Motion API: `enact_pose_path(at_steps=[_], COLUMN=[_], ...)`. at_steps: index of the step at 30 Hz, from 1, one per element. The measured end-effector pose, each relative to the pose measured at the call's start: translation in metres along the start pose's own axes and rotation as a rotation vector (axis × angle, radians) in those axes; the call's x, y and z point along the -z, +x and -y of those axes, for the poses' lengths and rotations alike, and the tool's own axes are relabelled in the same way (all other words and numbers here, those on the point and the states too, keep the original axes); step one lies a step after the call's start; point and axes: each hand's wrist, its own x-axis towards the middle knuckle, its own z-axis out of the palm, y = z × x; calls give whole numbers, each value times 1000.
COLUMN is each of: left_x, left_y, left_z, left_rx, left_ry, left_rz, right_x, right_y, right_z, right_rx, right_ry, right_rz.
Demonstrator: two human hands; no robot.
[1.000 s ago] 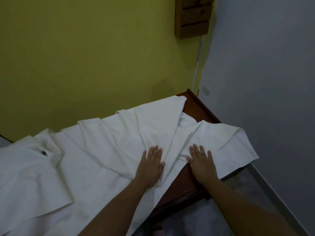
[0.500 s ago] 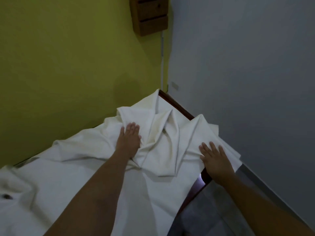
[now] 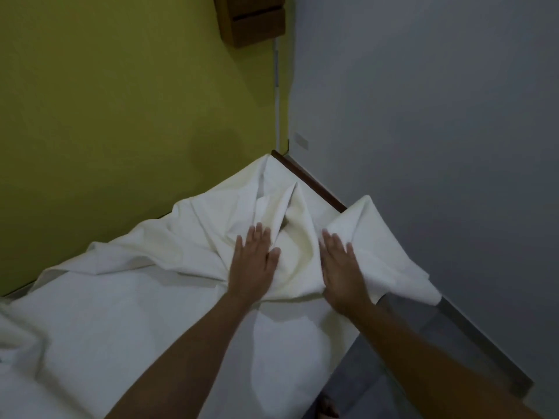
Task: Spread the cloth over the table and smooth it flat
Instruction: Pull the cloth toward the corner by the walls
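The fingers (image 3: 262,237) of the left hand (image 3: 252,264) lay spread and flat on the cloth (image 3: 157,316), gripping nothing; the right hand (image 3: 340,267) pressed beside it, palm down and equally open. Between them stood a bunched ridge of folds. The cloth covered most of the table (image 3: 308,179), whose dark wooden edge showed bare only along the grey wall, and one loose corner hung off the near right side. To my eye the step wanted both palms sliding apart and toward the far corner, steady and low, so the ridge flattened rather than rolled. The cloth's long axis seemed to run along the yellow wall (image 3: 121,101), from lower left toward the corner
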Motion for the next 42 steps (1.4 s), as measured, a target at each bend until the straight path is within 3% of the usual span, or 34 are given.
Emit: enact_pose_path(at_steps=[5, 10, 20, 28, 32, 36, 40, 42], left_x=[-6, 5, 6, 2, 5, 3, -8, -8], left_y=[-4, 0, 5, -3, -2, -8, -22, -20], left_z=[18, 14, 37, 34, 16, -14, -26, -23], left_rx=[36, 86, 208, 280, 335, 224, 191, 212], left_ry=[129, 149, 255, 226, 69, 26, 97, 125], left_rz=[96, 132, 141, 172, 110, 31, 166, 207], right_x=[-14, -5, 0, 12, 26, 38, 32, 27], right_y=[8, 3, -49, -100, -85, -55, -46, -56], right_z=[-21, -56, -63, -83, -73, -70, -89, -102], right_rx=[-124, -281, -298, -371, -405, -510, -808, -841], right_ry=[-228, -138, -294, -238, -91, 76, 124, 173], right_rz=[261, 271, 189, 118, -50, -169, -54, 60])
